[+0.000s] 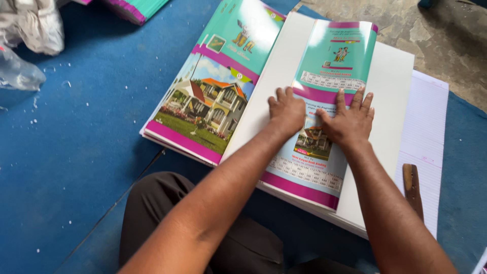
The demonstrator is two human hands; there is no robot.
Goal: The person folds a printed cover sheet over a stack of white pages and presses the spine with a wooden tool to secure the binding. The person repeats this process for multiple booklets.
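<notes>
Left hand [286, 112] and right hand [350, 122], grips flat and holding nothing, press a folded cover [324, 101] onto a white paper stack [390, 91]. Printed covers [213, 86] at 9 o'clock; blue mat [76, 152] beneath.

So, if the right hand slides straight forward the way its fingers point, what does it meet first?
The right hand lies flat on the teal and pink cover, fingers pointing up the sheet. Going straight on, it would probably only cross more of that cover, then its far edge and the white sheet stack beneath.
</notes>
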